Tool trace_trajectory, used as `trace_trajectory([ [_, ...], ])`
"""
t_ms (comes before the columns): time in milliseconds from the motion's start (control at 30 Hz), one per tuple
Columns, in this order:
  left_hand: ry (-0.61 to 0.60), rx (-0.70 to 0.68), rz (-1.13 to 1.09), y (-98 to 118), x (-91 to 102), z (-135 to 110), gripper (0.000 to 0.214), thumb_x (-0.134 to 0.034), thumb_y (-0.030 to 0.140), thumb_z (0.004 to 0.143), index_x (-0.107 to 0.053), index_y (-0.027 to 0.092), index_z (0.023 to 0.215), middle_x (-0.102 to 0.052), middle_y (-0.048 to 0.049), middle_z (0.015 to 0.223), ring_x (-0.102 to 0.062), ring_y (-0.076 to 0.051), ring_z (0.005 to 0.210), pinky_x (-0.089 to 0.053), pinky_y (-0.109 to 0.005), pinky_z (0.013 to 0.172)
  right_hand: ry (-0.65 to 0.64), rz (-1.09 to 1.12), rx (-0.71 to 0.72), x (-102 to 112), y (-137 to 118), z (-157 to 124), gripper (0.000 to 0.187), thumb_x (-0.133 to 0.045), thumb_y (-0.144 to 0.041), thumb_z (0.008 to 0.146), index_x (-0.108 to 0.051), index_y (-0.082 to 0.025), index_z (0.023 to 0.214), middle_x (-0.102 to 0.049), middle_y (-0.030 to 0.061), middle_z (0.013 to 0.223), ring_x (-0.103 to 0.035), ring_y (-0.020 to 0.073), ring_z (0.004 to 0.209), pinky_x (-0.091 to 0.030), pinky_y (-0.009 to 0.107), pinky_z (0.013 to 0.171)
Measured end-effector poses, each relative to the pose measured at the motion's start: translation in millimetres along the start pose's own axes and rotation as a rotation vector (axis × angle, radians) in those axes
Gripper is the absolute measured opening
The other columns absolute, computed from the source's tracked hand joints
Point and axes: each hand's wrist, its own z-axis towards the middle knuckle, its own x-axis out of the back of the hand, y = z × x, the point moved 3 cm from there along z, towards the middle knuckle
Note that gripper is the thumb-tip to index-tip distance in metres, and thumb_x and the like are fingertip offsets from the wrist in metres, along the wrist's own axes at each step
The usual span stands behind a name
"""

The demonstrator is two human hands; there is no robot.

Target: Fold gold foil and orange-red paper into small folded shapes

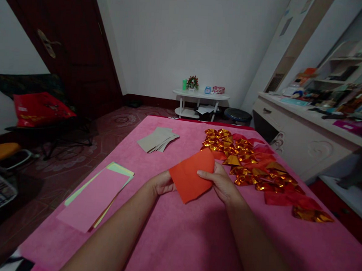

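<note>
An orange-red folded sheet of paper (192, 175) is held up over the pink table cover (193, 242), tilted, between both hands. My left hand (162, 183) grips its left edge, fingers mostly hidden behind the sheet. My right hand (219, 183) pinches its right side, thumb lying on the front face. To the right lies a heap of folded gold foil and red paper pieces (249, 164).
A stack of pink and pale green sheets (99, 192) lies at the left of the table, a fan of grey cards (158, 139) at the back. Beyond stand a small white side table (200, 100), a dark door (67, 42), a white dresser (306, 135) at right.
</note>
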Motion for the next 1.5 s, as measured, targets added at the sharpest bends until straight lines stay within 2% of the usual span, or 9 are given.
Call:
trace_trajectory([
  [167, 0.038, 0.032, 0.016, -1, 8.7, -2, 0.060, -0.047, 0.060, 0.085, -0.062, 0.010, 0.114, -0.071, -0.0142, 0.105, -0.064, -0.023, 0.106, -0.045, -0.033, 0.099, -0.063, -0.023, -0.062, -2, 0, -3, 0.048, -0.081, -0.019, 0.058, -0.063, -0.019, 0.102, -0.071, 0.0049, 0.101, -0.066, 0.0231, 0.090, -0.051, 0.034, 0.081],
  [367, 0.015, -0.039, -0.014, 7, 10.0, -5, 0.052, -0.061, 0.057, 0.077, -0.069, 0.011, 0.101, -0.072, -0.0138, 0.100, -0.068, -0.023, 0.097, -0.053, -0.029, 0.084, -0.067, -0.041, -0.072, -4, 1, -3, 0.045, -0.081, -0.020, 0.058, -0.066, -0.019, 0.100, -0.072, 0.0044, 0.100, -0.067, 0.0235, 0.087, -0.051, 0.036, 0.080],
  [500, 0.012, -0.096, 0.023, 11, 9.8, -8, 0.041, -0.069, 0.044, 0.076, -0.069, 0.012, 0.101, -0.072, -0.0130, 0.102, -0.069, -0.022, 0.092, -0.055, -0.029, 0.081, -0.025, -0.025, -0.056, -5, 2, -2, 0.044, -0.082, -0.020, 0.056, -0.068, -0.020, 0.097, -0.073, 0.0041, 0.099, -0.067, 0.0237, 0.086, -0.051, 0.036, 0.080],
  [633, -0.033, -0.150, 0.056, 11, 8.4, -7, 0.041, -0.071, 0.035, 0.075, -0.067, 0.013, 0.109, -0.069, -0.0133, 0.108, -0.068, -0.022, 0.094, -0.054, -0.031, 0.084, 0.035, -0.005, -0.001, -3, 2, -1, 0.040, -0.082, -0.022, 0.057, -0.068, -0.018, 0.095, -0.073, 0.0053, 0.098, -0.067, 0.0242, 0.086, -0.051, 0.038, 0.082],
  [833, 0.034, -0.244, 0.003, 17, 10.5, -5, 0.034, -0.067, 0.032, 0.079, -0.065, 0.016, 0.109, -0.068, -0.0103, 0.110, -0.066, -0.019, 0.094, -0.054, -0.031, 0.081, 0.181, 0.053, 0.106, 2, 1, 3, 0.037, -0.080, -0.026, 0.062, -0.069, -0.017, 0.096, -0.073, 0.0062, 0.098, -0.067, 0.0246, 0.089, -0.051, 0.040, 0.087],
  [967, 0.009, -0.277, 0.039, 18, 8.7, -5, 0.039, -0.070, 0.030, 0.076, -0.064, 0.016, 0.112, -0.067, -0.0111, 0.112, -0.066, -0.018, 0.094, -0.052, -0.030, 0.082, 0.254, 0.097, 0.149, 0, -2, 3, 0.037, -0.080, -0.026, 0.061, -0.069, -0.018, 0.096, -0.073, 0.0056, 0.100, -0.067, 0.0257, 0.092, -0.051, 0.041, 0.089],
  [1133, -0.031, -0.303, 0.101, 15, 2.3, -4, 0.047, -0.078, 0.023, 0.067, -0.065, 0.012, 0.111, -0.068, -0.0146, 0.110, -0.067, -0.023, 0.095, -0.049, -0.033, 0.087, 0.264, 0.093, 0.147, -2, -1, 2, 0.032, -0.079, -0.026, 0.063, -0.069, -0.019, 0.093, -0.073, 0.0061, 0.100, -0.067, 0.0274, 0.092, -0.052, 0.043, 0.086],
  [1300, 0.058, -0.338, 0.083, 15, 2.4, -2, 0.046, -0.082, 0.023, 0.062, -0.068, 0.010, 0.104, -0.071, -0.0142, 0.102, -0.069, -0.024, 0.090, -0.049, -0.035, 0.087, 0.248, 0.087, 0.100, -1, 5, 4, 0.035, -0.079, -0.027, 0.062, -0.068, -0.018, 0.095, -0.073, 0.0064, 0.100, -0.067, 0.0275, 0.093, -0.053, 0.042, 0.083],
  [1500, 0.150, -0.432, 0.046, 18, 11.2, 0, 0.040, -0.079, 0.025, 0.065, -0.069, 0.010, 0.101, -0.072, -0.0127, 0.098, -0.069, -0.024, 0.087, -0.050, -0.036, 0.086, 0.244, 0.079, 0.124, 7, 12, 7, 0.033, -0.080, -0.026, 0.060, -0.069, -0.020, 0.091, -0.073, 0.0041, 0.097, -0.068, 0.0233, 0.090, -0.049, 0.041, 0.090],
])
